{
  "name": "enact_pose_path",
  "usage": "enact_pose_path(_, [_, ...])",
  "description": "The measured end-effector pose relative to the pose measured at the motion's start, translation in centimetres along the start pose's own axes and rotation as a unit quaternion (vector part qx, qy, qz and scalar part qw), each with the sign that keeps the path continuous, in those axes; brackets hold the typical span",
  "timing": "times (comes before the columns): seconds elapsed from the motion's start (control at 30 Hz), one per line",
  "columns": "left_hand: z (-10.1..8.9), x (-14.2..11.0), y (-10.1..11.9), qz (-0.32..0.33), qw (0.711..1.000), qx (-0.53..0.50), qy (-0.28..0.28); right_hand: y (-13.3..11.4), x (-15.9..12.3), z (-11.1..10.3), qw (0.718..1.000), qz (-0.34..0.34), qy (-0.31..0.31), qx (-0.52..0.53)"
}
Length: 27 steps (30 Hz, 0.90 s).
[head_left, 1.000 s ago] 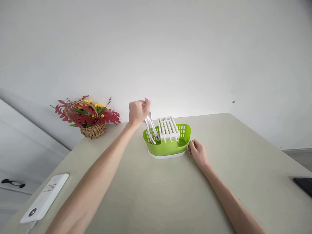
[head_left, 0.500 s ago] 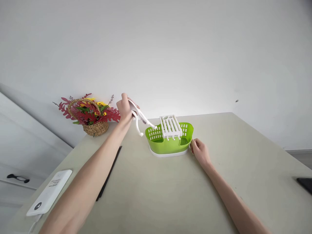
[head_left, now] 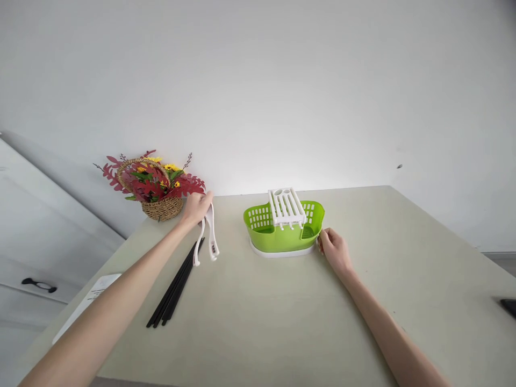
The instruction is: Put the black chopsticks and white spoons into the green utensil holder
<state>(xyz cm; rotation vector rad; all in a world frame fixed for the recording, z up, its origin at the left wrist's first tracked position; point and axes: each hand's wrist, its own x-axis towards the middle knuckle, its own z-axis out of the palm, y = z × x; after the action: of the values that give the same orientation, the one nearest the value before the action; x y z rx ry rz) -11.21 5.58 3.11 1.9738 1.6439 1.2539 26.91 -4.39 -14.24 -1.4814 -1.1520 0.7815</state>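
My left hand (head_left: 197, 207), at the left beside the flower basket, is closed around two white pieces that look like spoons (head_left: 213, 236). Their long handles with hooked tips hang down, and one has a small printed label; the upper ends are hidden in my fingers. Just below lie several black chopsticks (head_left: 177, 287). My right hand (head_left: 334, 248) is closed against the right end of a green cutlery basket (head_left: 278, 241), its fingertips at the wall. A white slotted rack (head_left: 287, 208) with small hooks sits across the basket, which stands on a white base tray (head_left: 278, 254).
Behind my left hand stands a wicker basket (head_left: 161, 208) of red and yellow flowers. A white flat device (head_left: 91, 298) lies at the left table edge, partly behind my forearm. A dark object (head_left: 508, 307) lies far right. The wall borders the table (head_left: 258, 322) at the back.
My left hand has moved left and down, away from the green basket, with the white pieces now hanging over the chopsticks. My right hand stays at the basket. The view has shifted slightly.
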Motion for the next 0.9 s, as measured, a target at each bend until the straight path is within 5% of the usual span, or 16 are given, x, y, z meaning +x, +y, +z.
enact_pose_path(0.37, [2.2,-5.8,-2.6,0.053,0.961,0.200,-0.185,-0.2,-0.1,-0.1,1.000,0.004,0.005,-0.009])
enact_pose_path(0.9, [3.6,-7.6,-4.8,0.084,0.936,0.263,-0.218,-0.1,-0.1,-0.1,1.000,0.004,0.004,-0.009])
